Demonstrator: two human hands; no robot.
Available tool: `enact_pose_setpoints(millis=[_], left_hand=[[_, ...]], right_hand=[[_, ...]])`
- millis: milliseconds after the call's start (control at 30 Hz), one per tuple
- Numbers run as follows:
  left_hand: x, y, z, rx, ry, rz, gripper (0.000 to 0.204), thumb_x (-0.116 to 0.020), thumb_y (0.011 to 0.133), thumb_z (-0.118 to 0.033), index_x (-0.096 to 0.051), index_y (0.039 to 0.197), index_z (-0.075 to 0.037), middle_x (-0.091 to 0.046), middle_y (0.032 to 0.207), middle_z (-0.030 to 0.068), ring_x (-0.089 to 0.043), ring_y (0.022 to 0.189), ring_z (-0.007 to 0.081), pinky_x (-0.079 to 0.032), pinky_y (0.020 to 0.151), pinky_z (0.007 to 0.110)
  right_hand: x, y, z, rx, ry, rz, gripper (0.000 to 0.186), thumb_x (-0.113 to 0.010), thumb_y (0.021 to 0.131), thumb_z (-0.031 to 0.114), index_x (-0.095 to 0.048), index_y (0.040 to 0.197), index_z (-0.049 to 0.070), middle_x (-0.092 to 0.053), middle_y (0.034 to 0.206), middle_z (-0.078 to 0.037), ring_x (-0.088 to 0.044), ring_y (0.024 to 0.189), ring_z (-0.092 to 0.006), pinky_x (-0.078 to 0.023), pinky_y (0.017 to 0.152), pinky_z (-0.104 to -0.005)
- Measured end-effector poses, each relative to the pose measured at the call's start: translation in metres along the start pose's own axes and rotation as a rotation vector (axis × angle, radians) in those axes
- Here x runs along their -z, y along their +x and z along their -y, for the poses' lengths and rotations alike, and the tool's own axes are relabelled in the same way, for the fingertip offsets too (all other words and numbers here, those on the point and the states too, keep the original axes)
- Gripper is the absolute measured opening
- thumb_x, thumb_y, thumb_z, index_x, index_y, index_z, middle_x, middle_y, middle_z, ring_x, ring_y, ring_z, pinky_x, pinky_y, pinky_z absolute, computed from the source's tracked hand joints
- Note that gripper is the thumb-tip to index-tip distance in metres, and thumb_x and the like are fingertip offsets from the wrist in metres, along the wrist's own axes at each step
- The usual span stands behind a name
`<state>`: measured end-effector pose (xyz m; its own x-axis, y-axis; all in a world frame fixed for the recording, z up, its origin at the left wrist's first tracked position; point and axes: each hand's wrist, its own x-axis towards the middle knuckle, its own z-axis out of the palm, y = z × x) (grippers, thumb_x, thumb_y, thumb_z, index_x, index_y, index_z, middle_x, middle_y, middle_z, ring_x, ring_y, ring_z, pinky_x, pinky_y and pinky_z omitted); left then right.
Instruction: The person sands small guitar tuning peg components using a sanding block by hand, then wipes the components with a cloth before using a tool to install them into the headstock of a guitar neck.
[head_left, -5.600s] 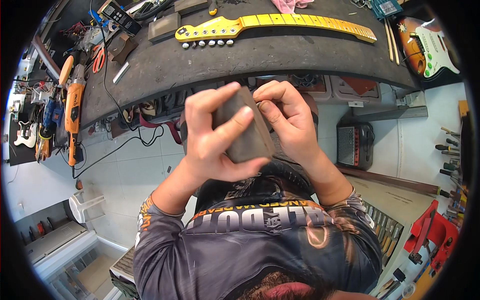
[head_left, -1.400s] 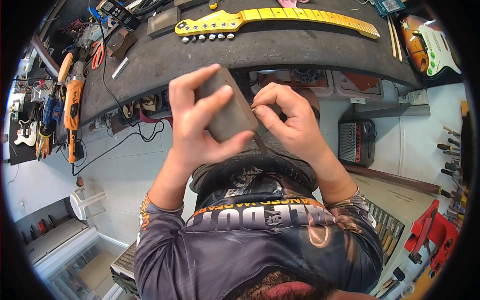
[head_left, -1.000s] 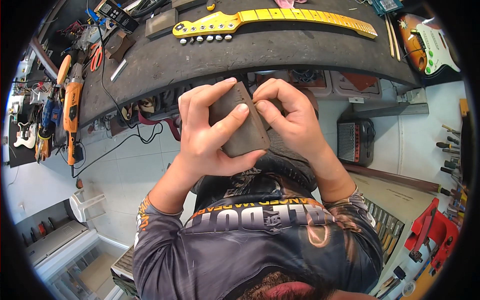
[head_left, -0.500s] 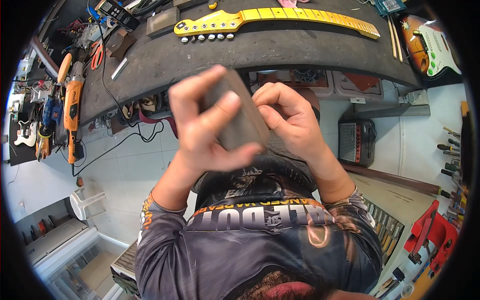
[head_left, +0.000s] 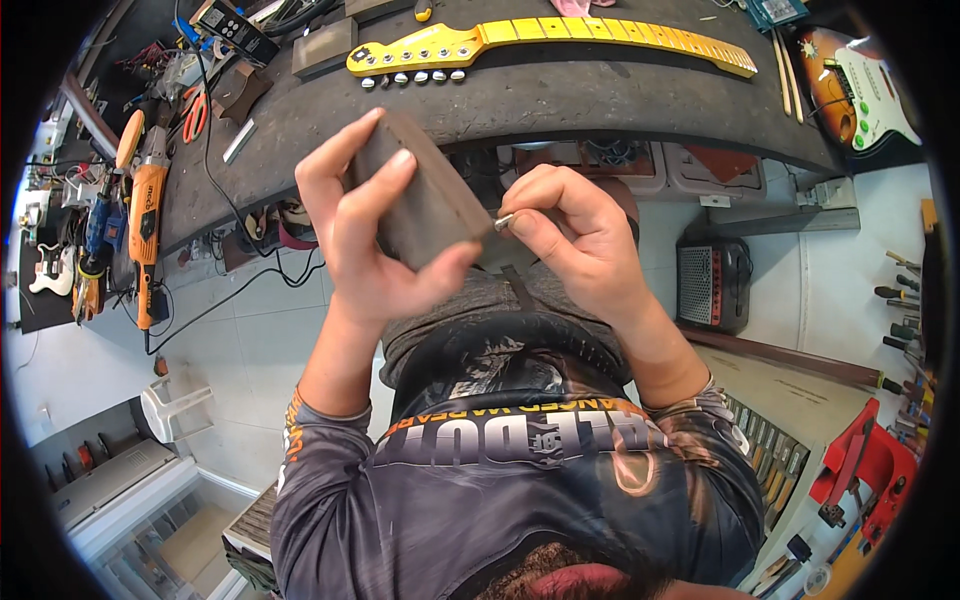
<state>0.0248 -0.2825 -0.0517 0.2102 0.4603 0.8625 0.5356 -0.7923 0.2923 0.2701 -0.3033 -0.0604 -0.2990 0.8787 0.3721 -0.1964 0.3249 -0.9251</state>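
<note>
My left hand (head_left: 345, 220) grips a dark grey-brown rectangular block (head_left: 428, 195), with fingers on its far side and the thumb along its near end. It looks like a sanding block, tilted and held in the air above my lap. Between thumb and fingertips my right hand (head_left: 575, 235) pinches a small shiny metal piece (head_left: 504, 221), close to the block's right edge; I cannot tell whether they touch. Beyond my hands, a yellow guitar neck (head_left: 600, 32) with metal tuners lies across the dark workbench (head_left: 330, 125).
Another flat block (head_left: 325, 48) lies by the headstock. On the left are orange-handled scissors (head_left: 194, 112), an orange power tool (head_left: 146, 215) and its black cable. A sunburst guitar body (head_left: 860, 95) sits at the far right. Below it are an amplifier (head_left: 713, 285) and a red clamp-like tool (head_left: 865, 465).
My left hand and the block have moved left, away from my right hand. The small metal piece in my right fingertips now shows. My right hand has barely moved.
</note>
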Motion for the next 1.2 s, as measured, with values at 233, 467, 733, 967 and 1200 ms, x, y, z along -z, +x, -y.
enact_pose_setpoints(millis=[233, 467, 733, 967, 1200], left_hand=[[-0.006, -0.002, -0.023, -0.097, -0.157, 0.047, 0.08, -0.09, 0.086, -0.065, -0.07, 0.144, -0.014, -0.059, 0.151, 0.0321, -0.06, 0.126, 0.0414, -0.052, 0.103, 0.053], [-0.008, 0.007, -0.02, -0.113, -0.207, -0.069, 0.084, -0.089, 0.086, -0.068, -0.066, 0.145, -0.013, -0.057, 0.151, 0.032, -0.061, 0.129, 0.0423, -0.054, 0.103, 0.053], [-0.003, 0.002, 0.012, 0.027, -0.046, 0.01, 0.079, -0.093, 0.085, -0.052, -0.064, 0.142, -0.005, -0.054, 0.154, 0.0291, -0.058, 0.135, 0.0409, -0.05, 0.11, 0.052], [-0.008, -0.011, 0.022, 0.354, -0.315, -0.093, 0.08, -0.09, 0.091, -0.048, -0.055, 0.147, -0.003, -0.049, 0.157, 0.02, -0.055, 0.14, 0.0315, -0.045, 0.12, 0.049], [-0.02, -0.004, -0.004, 0.279, -0.384, -0.125, 0.084, -0.093, 0.087, -0.053, -0.058, 0.145, -0.003, -0.051, 0.155, 0.0244, -0.057, 0.137, 0.0349, -0.048, 0.115, 0.05]], right_hand=[[-0.004, 0.002, 0.006, 0.059, 0.014, 0.036, 0.007, -0.073, 0.108, 0.008, -0.074, 0.108, 0.0, -0.074, 0.104, -0.007, -0.069, 0.097, -0.0173, -0.053, 0.089, -0.0329], [-0.008, 0.001, 0.0, -0.018, 0.09, -0.015, 0.007, -0.073, 0.108, 0.006, -0.073, 0.112, 0.001, -0.075, 0.108, -0.007, -0.07, 0.101, -0.0164, -0.055, 0.095, -0.0328], [-0.004, -0.004, 0.001, 0.002, 0.281, 0.05, 0.003, -0.066, 0.113, 0.003, -0.067, 0.111, 0.001, -0.073, 0.117, -0.011, -0.071, 0.109, -0.0182, -0.057, 0.1, -0.0335], [-0.006, 0.0, -0.01, 0.02, 0.499, -0.005, 0.002, -0.065, 0.114, 0.004, -0.064, 0.112, 0.003, -0.071, 0.125, -0.014, -0.071, 0.112, -0.021, -0.059, 0.104, -0.0393], [-0.011, 0.001, -0.021, 0.001, 0.485, -0.087, 0.003, -0.068, 0.112, 0.004, -0.068, 0.11, 0.003, -0.072, 0.127, -0.013, -0.071, 0.114, -0.0191, -0.058, 0.105, -0.0373]])
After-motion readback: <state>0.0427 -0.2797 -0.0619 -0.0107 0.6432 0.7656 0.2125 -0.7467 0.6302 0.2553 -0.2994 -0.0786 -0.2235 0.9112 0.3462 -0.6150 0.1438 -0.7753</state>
